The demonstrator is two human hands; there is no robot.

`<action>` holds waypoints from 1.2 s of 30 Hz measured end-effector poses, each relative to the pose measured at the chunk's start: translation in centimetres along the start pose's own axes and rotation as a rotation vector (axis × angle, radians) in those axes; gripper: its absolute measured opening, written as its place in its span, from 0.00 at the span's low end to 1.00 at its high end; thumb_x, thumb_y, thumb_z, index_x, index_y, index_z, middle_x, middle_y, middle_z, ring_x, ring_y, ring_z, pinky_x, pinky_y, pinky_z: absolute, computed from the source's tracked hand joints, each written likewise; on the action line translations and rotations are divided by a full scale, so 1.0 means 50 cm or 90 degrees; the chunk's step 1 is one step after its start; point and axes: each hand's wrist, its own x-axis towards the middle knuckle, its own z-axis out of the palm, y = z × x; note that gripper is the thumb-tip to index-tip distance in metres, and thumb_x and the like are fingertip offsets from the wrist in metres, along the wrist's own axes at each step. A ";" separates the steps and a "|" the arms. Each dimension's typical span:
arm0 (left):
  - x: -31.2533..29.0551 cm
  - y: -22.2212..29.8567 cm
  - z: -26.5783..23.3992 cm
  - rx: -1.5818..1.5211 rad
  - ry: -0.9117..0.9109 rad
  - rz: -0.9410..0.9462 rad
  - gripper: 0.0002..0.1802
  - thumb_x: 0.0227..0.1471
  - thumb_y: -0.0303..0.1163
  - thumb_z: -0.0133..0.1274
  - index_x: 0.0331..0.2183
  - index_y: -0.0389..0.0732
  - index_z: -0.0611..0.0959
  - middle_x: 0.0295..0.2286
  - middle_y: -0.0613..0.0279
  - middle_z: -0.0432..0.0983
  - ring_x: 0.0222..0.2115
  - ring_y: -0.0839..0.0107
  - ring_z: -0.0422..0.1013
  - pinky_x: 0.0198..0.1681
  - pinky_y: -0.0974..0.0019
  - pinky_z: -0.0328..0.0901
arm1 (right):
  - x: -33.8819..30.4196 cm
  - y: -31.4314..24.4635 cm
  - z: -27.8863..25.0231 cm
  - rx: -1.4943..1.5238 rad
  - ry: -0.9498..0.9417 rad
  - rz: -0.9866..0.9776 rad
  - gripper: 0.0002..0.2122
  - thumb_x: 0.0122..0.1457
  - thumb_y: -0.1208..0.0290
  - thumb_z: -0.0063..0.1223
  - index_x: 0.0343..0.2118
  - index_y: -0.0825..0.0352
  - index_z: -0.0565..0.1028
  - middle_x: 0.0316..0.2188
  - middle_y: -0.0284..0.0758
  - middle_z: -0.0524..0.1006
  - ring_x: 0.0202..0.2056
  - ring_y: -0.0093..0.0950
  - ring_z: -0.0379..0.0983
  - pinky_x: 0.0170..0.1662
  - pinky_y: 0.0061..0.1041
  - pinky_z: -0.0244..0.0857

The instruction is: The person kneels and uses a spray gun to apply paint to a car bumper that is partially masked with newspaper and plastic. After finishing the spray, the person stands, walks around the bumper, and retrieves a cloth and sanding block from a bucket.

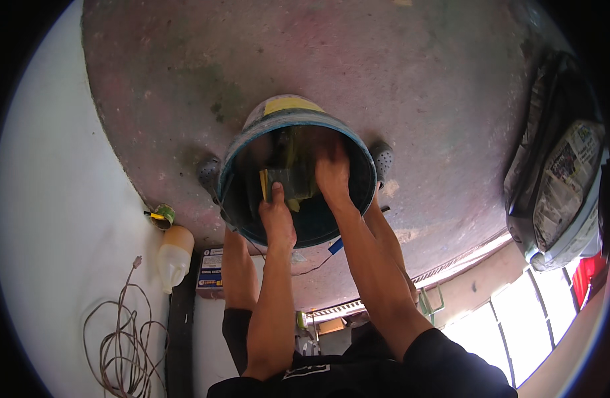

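A round bucket (233, 161) with a blue-green rim stands between my feet, its dark mouth facing me. My left hand (278, 215) reaches into that mouth, thumb pressed on a flat, dark grey-green rectangular piece (279, 176) with a yellow strip along one edge. What kind of thing it is does not show clearly. Deeper in, on the right side, is my right hand (332, 176); its fingers fade into shadow and blur, so their grip is hidden. Yellowish-green scraps or smears (294, 205) show inside the bucket near the flat piece.
Grey perforated shoes (382, 159) flank the bucket. At left are a jug of amber liquid (176, 255), a small can (164, 215), a box (211, 270) and a coiled cord (124, 345) by the white wall. A newspaper-covered dark bulky object (562, 179) stands right.
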 end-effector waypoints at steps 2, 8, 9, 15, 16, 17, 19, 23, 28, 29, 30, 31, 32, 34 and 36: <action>0.004 -0.001 -0.004 0.017 0.004 0.017 0.23 0.71 0.41 0.57 0.56 0.32 0.78 0.49 0.55 0.82 0.50 0.67 0.76 0.60 0.62 0.65 | 0.049 0.023 0.044 0.037 -0.002 0.053 0.24 0.73 0.61 0.48 0.65 0.71 0.72 0.60 0.45 0.77 0.60 0.40 0.74 0.64 0.35 0.65; 0.010 -0.008 -0.019 0.012 0.061 0.031 0.21 0.71 0.37 0.54 0.55 0.30 0.79 0.49 0.55 0.82 0.49 0.70 0.75 0.57 0.64 0.65 | 0.170 0.040 0.128 -0.110 -0.146 0.122 0.22 0.74 0.59 0.48 0.62 0.69 0.74 0.58 0.44 0.78 0.57 0.39 0.75 0.62 0.34 0.67; 0.015 -0.014 -0.020 0.002 0.075 0.032 0.20 0.71 0.36 0.54 0.55 0.29 0.79 0.49 0.55 0.81 0.49 0.70 0.75 0.57 0.65 0.65 | 0.183 0.052 0.134 -0.063 -0.181 0.171 0.22 0.74 0.58 0.48 0.62 0.69 0.74 0.58 0.43 0.78 0.57 0.38 0.75 0.61 0.33 0.67; 0.025 -0.023 -0.011 0.072 0.121 0.024 0.23 0.73 0.39 0.51 0.55 0.28 0.80 0.48 0.53 0.81 0.46 0.66 0.75 0.53 0.63 0.66 | 0.166 0.106 0.129 0.278 -0.251 0.391 0.20 0.75 0.57 0.49 0.59 0.67 0.75 0.56 0.39 0.79 0.56 0.33 0.75 0.59 0.31 0.69; 0.023 -0.023 -0.011 0.069 0.117 0.029 0.23 0.73 0.40 0.51 0.55 0.28 0.80 0.47 0.53 0.82 0.46 0.65 0.75 0.53 0.63 0.66 | 0.148 0.108 0.119 0.288 -0.220 0.355 0.20 0.75 0.57 0.49 0.59 0.67 0.76 0.56 0.39 0.79 0.56 0.32 0.75 0.58 0.30 0.69; 0.023 -0.019 -0.010 0.063 0.116 0.036 0.24 0.73 0.41 0.51 0.55 0.28 0.80 0.47 0.53 0.82 0.45 0.65 0.75 0.53 0.63 0.66 | 0.121 0.103 0.108 0.297 -0.181 0.307 0.20 0.75 0.56 0.49 0.59 0.67 0.76 0.56 0.38 0.79 0.56 0.31 0.75 0.58 0.30 0.70; 0.019 -0.012 -0.008 0.064 0.119 0.049 0.24 0.73 0.42 0.51 0.54 0.28 0.81 0.46 0.54 0.82 0.45 0.66 0.75 0.52 0.63 0.66 | 0.069 0.087 0.071 0.284 -0.103 0.203 0.18 0.75 0.57 0.52 0.56 0.67 0.76 0.53 0.37 0.79 0.54 0.28 0.75 0.55 0.29 0.71; 0.009 0.003 0.004 0.052 0.126 0.069 0.24 0.72 0.43 0.53 0.51 0.29 0.82 0.43 0.55 0.83 0.43 0.68 0.75 0.50 0.63 0.66 | -0.059 -0.030 -0.016 0.316 -0.015 0.227 0.17 0.72 0.59 0.59 0.52 0.68 0.75 0.51 0.38 0.80 0.55 0.27 0.76 0.54 0.28 0.72; -0.016 0.012 0.013 0.074 0.094 0.071 0.23 0.69 0.46 0.58 0.48 0.31 0.84 0.42 0.57 0.83 0.41 0.69 0.75 0.48 0.64 0.67 | -0.100 -0.033 -0.079 0.425 -0.068 0.250 0.31 0.69 0.59 0.64 0.67 0.72 0.64 0.58 0.41 0.76 0.61 0.28 0.73 0.61 0.30 0.69; -0.025 0.016 0.013 0.096 0.094 0.072 0.24 0.69 0.46 0.59 0.48 0.32 0.85 0.41 0.57 0.83 0.41 0.69 0.75 0.48 0.64 0.67 | -0.106 -0.048 -0.083 0.388 -0.057 0.245 0.35 0.69 0.58 0.64 0.71 0.73 0.61 0.60 0.42 0.75 0.62 0.29 0.72 0.62 0.30 0.68; -0.036 0.021 0.012 0.118 0.094 0.072 0.25 0.68 0.47 0.60 0.48 0.32 0.85 0.41 0.58 0.83 0.40 0.69 0.76 0.48 0.64 0.67 | -0.115 -0.047 -0.080 0.334 -0.102 0.253 0.38 0.69 0.58 0.64 0.73 0.73 0.56 0.62 0.44 0.73 0.63 0.29 0.72 0.63 0.29 0.67; -0.040 0.020 0.010 0.143 0.067 0.072 0.25 0.68 0.48 0.61 0.49 0.32 0.85 0.41 0.58 0.83 0.41 0.69 0.76 0.48 0.64 0.67 | -0.122 -0.040 -0.079 0.277 -0.142 0.256 0.41 0.69 0.58 0.64 0.75 0.73 0.52 0.64 0.45 0.71 0.63 0.29 0.71 0.64 0.29 0.66; -0.041 0.020 -0.001 0.170 0.038 0.072 0.26 0.67 0.48 0.61 0.49 0.32 0.85 0.41 0.58 0.83 0.41 0.69 0.76 0.48 0.64 0.67 | -0.131 -0.027 -0.076 0.222 -0.180 0.260 0.45 0.69 0.58 0.64 0.76 0.74 0.47 0.66 0.46 0.69 0.64 0.29 0.70 0.64 0.29 0.65; -0.046 0.025 -0.026 0.248 -0.029 0.064 0.26 0.66 0.49 0.62 0.50 0.33 0.85 0.41 0.57 0.83 0.42 0.69 0.76 0.49 0.64 0.67 | -0.148 -0.022 -0.082 0.122 -0.239 0.175 0.40 0.67 0.60 0.67 0.73 0.75 0.57 0.58 0.46 0.77 0.54 0.25 0.76 0.59 0.25 0.69; -0.055 0.041 -0.049 0.350 -0.106 0.046 0.26 0.66 0.48 0.63 0.51 0.33 0.85 0.41 0.57 0.83 0.43 0.69 0.76 0.50 0.64 0.67 | -0.164 -0.052 -0.109 0.126 -0.367 0.211 0.31 0.66 0.62 0.68 0.66 0.76 0.70 0.49 0.41 0.82 0.47 0.22 0.79 0.52 0.23 0.72</action>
